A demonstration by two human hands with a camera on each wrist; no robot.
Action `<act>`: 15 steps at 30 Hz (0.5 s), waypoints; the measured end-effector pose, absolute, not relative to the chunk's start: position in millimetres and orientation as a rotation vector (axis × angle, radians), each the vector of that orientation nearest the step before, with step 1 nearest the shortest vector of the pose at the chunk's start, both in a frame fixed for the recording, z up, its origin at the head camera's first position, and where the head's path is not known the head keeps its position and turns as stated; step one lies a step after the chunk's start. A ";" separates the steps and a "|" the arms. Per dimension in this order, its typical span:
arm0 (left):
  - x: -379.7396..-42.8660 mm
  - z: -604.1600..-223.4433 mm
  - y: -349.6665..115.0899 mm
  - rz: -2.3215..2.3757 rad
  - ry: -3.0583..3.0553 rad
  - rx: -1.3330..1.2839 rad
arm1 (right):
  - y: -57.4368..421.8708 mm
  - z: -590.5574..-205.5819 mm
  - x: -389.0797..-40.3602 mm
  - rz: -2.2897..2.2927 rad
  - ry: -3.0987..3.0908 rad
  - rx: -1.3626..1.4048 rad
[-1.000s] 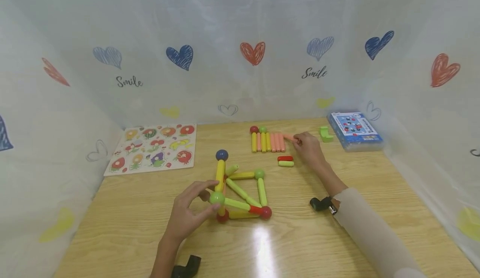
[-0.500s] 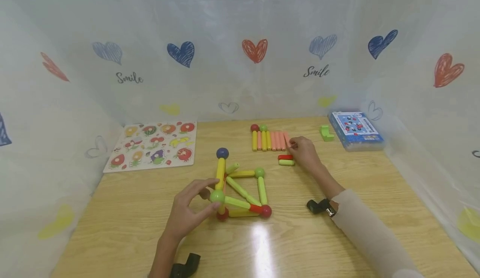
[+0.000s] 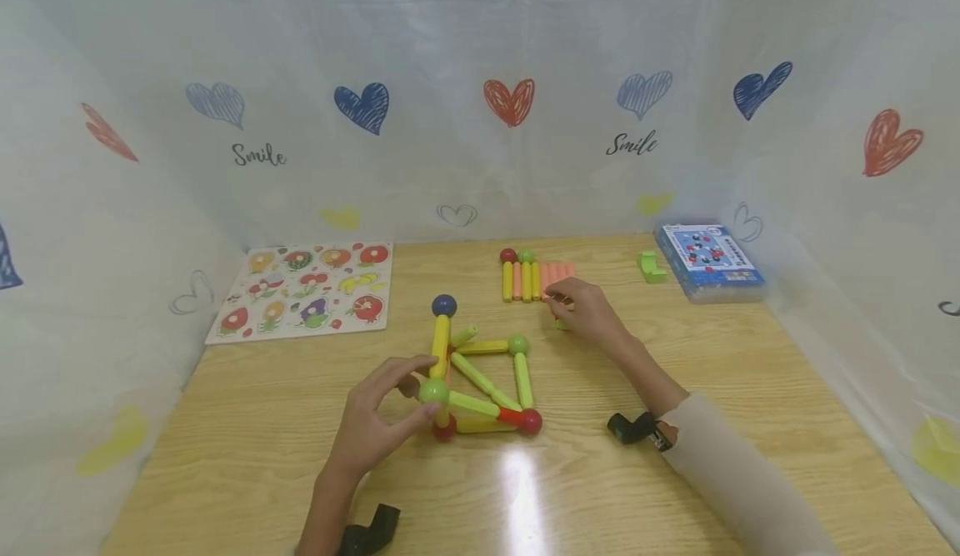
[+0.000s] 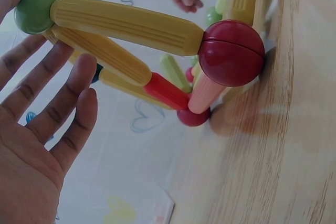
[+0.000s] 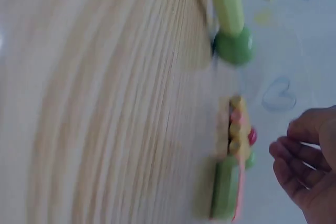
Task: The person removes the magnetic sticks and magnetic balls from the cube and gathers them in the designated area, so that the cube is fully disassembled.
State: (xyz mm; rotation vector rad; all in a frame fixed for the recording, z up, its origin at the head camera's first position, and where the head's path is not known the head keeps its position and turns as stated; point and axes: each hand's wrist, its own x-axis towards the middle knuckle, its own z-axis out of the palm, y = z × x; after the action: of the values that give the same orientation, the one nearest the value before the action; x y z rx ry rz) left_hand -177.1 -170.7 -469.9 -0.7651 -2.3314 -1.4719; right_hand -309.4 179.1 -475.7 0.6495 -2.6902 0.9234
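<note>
My left hand [image 3: 378,423] pinches the light green ball [image 3: 434,392] of a magnetic stick-and-ball frame, thumb and fingers on either side. In the left wrist view, yellow sticks [image 4: 126,24] run from the green ball to a dark red ball [image 4: 231,53]. A blue ball [image 3: 444,305] tops the frame's back corner. My right hand [image 3: 592,313] hovers by a row of loose yellow and pink sticks [image 3: 527,281], fingers loosely bent with nothing visible between them. Partly hidden beneath it lies a short green stick [image 5: 226,188].
A fruit puzzle board [image 3: 307,293] lies at the back left. To the right are a green plastic piece [image 3: 651,267] and a blue-and-white box [image 3: 711,262]. Loose red and green balls [image 3: 526,255] stand behind the stick row. White curtains enclose the table.
My right hand laid a pink stick at the right end of the row and let go. It then moved left, over the short sticks. The left hand stays on the frame.
</note>
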 end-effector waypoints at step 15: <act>-162.8 -436.0 -163.1 -1.537 -2.315 -0.746 | 87.6 -477.8 -287.9 1.105 -2.639 1.209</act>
State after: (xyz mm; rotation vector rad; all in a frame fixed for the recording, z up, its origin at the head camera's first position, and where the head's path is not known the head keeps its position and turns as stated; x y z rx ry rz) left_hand -162.8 -163.1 -436.0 -0.7460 -2.3147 -1.5368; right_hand -287.9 87.6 -477.8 1.2093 -2.6387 1.1053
